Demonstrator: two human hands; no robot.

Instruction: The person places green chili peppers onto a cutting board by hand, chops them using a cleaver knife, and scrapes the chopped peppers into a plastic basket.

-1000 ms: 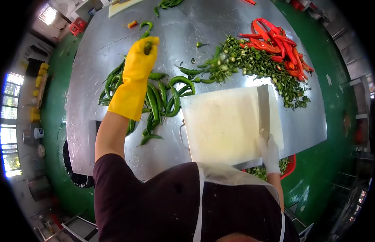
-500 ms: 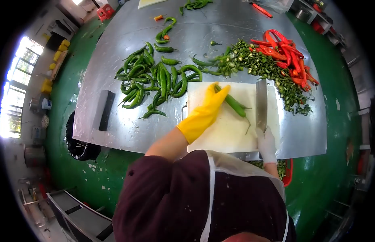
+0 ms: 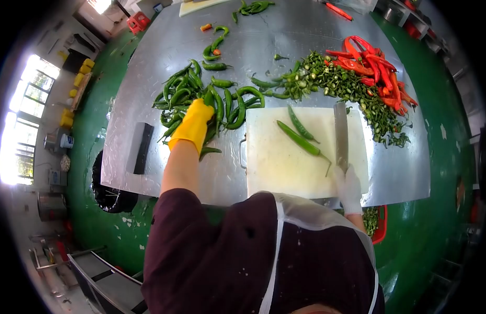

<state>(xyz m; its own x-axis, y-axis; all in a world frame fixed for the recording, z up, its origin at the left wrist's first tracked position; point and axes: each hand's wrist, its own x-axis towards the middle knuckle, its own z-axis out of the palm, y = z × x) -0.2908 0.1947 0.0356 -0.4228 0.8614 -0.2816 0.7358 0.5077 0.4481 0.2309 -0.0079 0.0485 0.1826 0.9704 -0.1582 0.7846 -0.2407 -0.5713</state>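
My left hand, in a yellow rubber glove, reaches into the pile of green chili peppers with its fingers closed around a green chili pepper at the pile's right side. Two more green chili peppers, one long and one smaller, lie side by side on the white cutting board. At the board's right side my right hand, in a thin white glove, grips the handle of a cleaver. Its blade points away from me and stands apart from the two peppers.
Chopped green chili is heaped right of the board, beside whole red chili peppers. A dark rectangular block rests on the metal table at left. Below the table edge are a red basket and a black-lined bin.
My left hand has let go of the peppers on the board and moved left to the pile. The two peppers now lie slightly apart. My right hand still holds the cleaver in nearly the same place.
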